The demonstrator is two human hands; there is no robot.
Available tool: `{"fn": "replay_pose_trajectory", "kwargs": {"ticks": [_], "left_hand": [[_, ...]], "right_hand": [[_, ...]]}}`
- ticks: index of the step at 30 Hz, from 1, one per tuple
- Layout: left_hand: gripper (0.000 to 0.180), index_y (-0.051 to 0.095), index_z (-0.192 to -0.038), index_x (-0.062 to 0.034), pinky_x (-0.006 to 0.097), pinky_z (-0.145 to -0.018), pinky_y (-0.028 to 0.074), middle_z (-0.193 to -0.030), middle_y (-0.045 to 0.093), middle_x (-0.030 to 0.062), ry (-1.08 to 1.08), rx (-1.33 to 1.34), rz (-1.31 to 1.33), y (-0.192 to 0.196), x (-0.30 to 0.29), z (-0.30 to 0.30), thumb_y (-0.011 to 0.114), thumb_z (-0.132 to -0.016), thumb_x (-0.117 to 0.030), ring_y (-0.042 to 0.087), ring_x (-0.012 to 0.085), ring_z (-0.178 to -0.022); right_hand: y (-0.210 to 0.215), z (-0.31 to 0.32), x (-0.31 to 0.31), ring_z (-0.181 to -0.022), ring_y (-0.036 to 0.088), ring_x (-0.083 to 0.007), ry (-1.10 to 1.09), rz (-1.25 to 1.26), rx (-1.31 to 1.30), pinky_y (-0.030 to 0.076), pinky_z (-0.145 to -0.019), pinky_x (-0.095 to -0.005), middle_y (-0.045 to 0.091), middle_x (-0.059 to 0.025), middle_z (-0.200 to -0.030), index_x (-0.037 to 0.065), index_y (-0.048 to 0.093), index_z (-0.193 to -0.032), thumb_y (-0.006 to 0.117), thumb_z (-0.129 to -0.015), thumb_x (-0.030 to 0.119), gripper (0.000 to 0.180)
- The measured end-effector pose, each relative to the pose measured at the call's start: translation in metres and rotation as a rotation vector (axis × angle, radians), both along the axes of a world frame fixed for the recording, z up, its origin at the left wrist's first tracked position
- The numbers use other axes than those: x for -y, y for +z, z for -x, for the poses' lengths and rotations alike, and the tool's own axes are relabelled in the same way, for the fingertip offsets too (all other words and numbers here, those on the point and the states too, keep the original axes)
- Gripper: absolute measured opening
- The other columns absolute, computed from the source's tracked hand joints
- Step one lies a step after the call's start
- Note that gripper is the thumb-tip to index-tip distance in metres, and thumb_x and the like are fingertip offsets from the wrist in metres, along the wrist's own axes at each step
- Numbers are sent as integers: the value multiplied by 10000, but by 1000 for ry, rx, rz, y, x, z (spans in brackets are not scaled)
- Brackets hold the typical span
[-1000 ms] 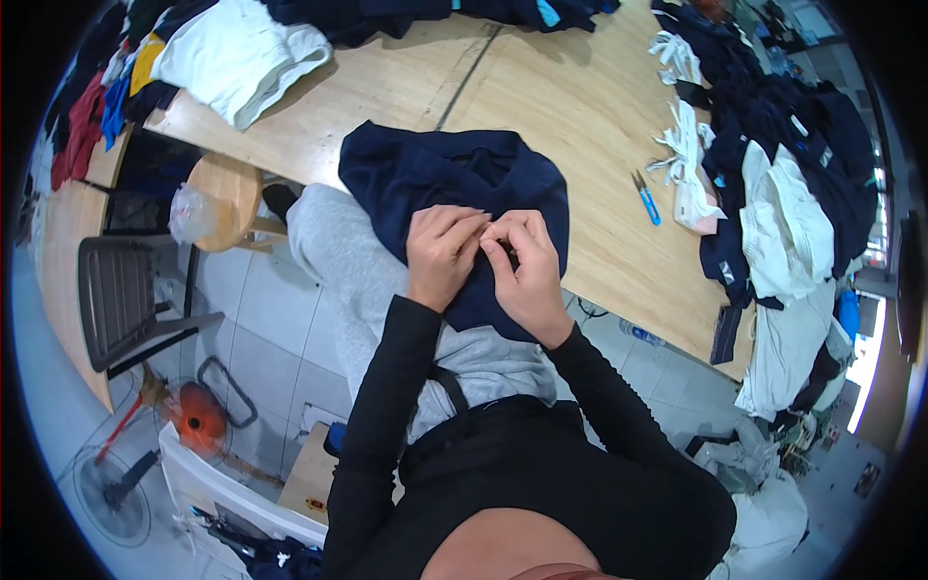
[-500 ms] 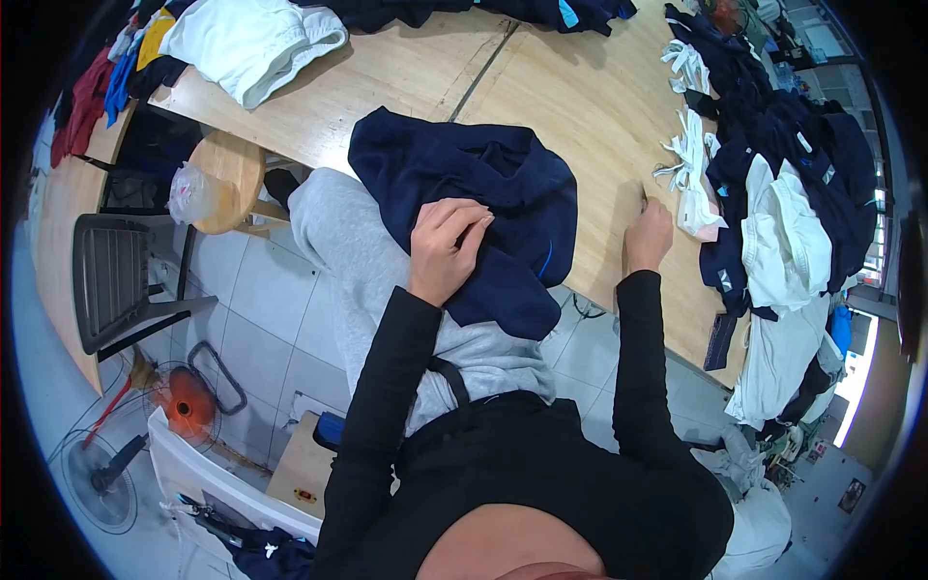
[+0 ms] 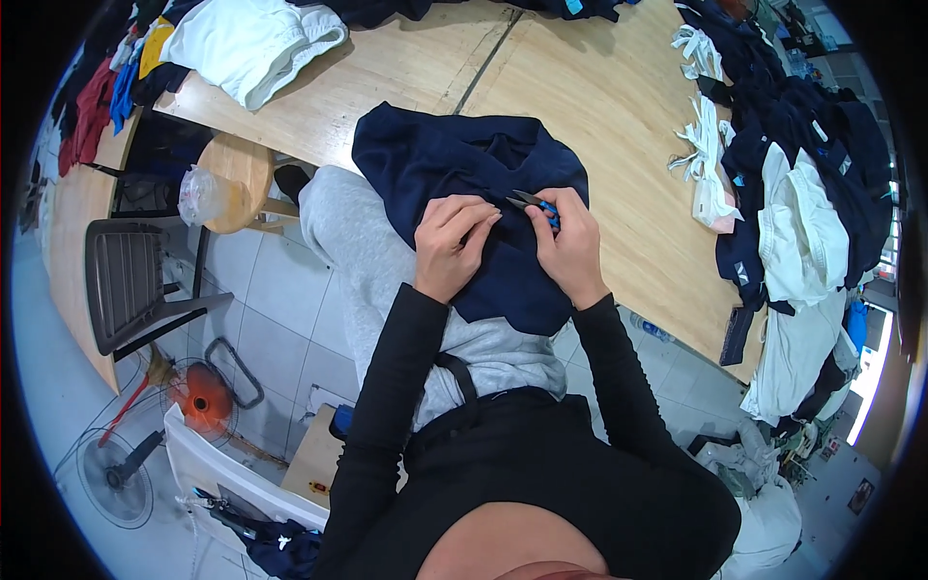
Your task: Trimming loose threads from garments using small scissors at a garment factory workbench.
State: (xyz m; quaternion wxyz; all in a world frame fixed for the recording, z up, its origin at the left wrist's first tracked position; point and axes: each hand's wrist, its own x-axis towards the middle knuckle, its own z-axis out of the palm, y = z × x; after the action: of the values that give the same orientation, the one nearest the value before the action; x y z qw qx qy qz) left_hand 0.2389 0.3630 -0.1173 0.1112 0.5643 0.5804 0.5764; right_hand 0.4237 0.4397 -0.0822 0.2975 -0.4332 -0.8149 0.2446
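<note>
A navy blue garment (image 3: 416, 145) lies bunched over the table's near edge and my lap. My left hand (image 3: 452, 244) pinches at its middle, fingertips together; what little it grips there, likely a bit of the cloth, is too small to make out. In my right hand (image 3: 570, 242) are small thread snips (image 3: 547, 211) with dark pointed blades and a blue handle. Their tips point left, toward the left fingertips, a short gap away, above the garment.
White shorts (image 3: 253, 48) lie at the table's (image 3: 638, 135) far left. Along the right edge are white straps (image 3: 704, 145), piled navy garments (image 3: 773, 126) and white clothing (image 3: 802, 232). At left stand a wooden stool (image 3: 237, 159) with a plastic bag, a grey chair (image 3: 126, 280) and a fan (image 3: 116, 474).
My right hand has come from the tabletop on the right over to the garment, now with the snips showing in it. The left hand keeps its pinch at nearly the same spot.
</note>
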Motion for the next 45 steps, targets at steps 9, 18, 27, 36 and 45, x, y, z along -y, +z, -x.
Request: {"fn": "replay_pose_trajectory", "kwargs": {"ticks": [9,18,27,36,45], "left_hand": [[141,775,-988,-80,358,-875,501,-1016,773,43,-114,-127,-37,0,0,3,798,-867,-13,727,216,-912],[138,639,-980,-37,320,-750,574,-923,727,123,45,423,34,8,22,14,588,-1107,-62,723,172,-782],[604,562,-1486,-41,464,-1175,440,-1419,668,147,720,14,326,31,96,141,805,-935,-93,605,301,-1348],[132,838,-944,-115,519,-1206,380,-1105,803,68,2,-243,486,39,46,25,869,-851,-204,658,287,-1308],[284,744,-1260,4,386,-1025,549,-1216,770,190,478,155,249,46,28,108,745,-997,-106,742,314,-1138]], "right_hand": [[-3,14,-4,-837,688,-333,-5,-95,16,503,-705,-421,674,-121,-972,36,685,-1063,774,-974,115,149],[-5,-25,-26,-736,588,-170,-370,42,-122,507,-685,-335,667,-98,-848,-2,677,-1075,856,-954,211,303],[-36,-92,-16,-701,582,-109,-448,237,-30,506,-685,-294,675,-56,-738,-21,727,-943,849,-960,249,297],[47,-36,-43,-727,541,-68,-319,283,-408,445,-664,-260,630,43,-842,5,698,-977,798,-1000,129,161],[63,-18,-99,-947,668,-118,-306,300,-479,514,-865,-272,770,-67,-1101,-45,723,-1251,720,-1053,121,258]]}}
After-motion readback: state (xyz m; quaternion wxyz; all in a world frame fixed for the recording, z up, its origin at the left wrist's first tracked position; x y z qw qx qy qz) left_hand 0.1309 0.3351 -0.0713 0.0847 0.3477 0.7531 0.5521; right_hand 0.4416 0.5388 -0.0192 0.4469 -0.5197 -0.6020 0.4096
